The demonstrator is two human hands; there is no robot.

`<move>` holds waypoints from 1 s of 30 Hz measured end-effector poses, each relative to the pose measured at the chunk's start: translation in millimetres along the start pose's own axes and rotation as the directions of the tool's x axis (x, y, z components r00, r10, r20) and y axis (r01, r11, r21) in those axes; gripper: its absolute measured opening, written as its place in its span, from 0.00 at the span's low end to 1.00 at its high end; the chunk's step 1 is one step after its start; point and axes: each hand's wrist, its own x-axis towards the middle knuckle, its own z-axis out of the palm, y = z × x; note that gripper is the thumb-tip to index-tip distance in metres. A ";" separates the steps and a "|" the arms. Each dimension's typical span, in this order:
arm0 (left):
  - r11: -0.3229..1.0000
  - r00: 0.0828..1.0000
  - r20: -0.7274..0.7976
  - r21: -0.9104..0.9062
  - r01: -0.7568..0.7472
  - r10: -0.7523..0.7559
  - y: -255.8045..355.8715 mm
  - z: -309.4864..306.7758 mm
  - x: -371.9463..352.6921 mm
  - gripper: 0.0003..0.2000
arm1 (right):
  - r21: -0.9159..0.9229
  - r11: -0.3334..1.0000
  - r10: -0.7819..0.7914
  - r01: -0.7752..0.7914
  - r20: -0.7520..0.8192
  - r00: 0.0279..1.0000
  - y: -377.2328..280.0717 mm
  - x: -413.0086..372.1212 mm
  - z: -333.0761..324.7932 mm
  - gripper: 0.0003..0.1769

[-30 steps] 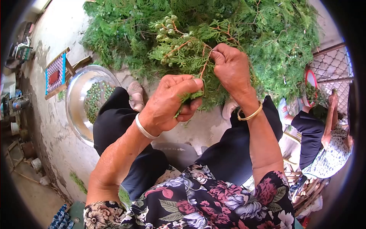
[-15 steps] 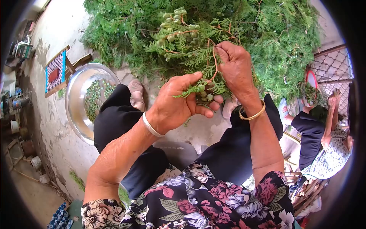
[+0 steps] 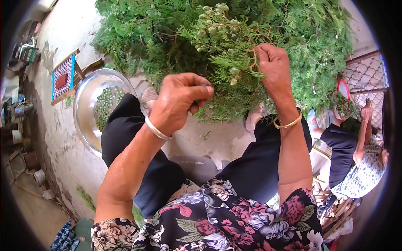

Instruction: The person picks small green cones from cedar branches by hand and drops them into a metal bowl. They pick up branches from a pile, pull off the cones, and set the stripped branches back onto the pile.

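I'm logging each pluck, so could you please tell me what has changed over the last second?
The right hand lifted the sprig up and to the right, still gripping its stem. The left hand came off the foliage and closed into a fist; its contents are hidden. The metal bowl and the green pile stayed put.

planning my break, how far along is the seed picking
Done: a thin layer of green seeds lies in the metal bowl. In hand: the right hand grips a sprig bearing seeds; the left hand is closed beside it. Left: a big pile of branches, so it looks early.
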 end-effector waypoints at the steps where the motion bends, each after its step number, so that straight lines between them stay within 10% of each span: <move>1: 1.000 1.000 -0.003 0.000 -0.001 0.001 -2.9 1.5 0.3 0.06 | 0.000 1.000 -0.012 0.012 0.001 1.000 0.4 0.6 0.4 0.13; 12: 0.926 0.994 0.062 -0.373 -0.060 0.089 -5.7 16.6 8.9 0.08 | -0.039 0.998 0.055 -0.052 0.073 0.996 -13.6 -4.4 7.8 0.12; 30: 0.944 0.993 0.118 -0.329 0.018 0.022 9.0 29.8 10.9 0.08 | -0.096 0.994 0.058 -0.045 0.136 0.989 -17.5 -10.3 17.6 0.12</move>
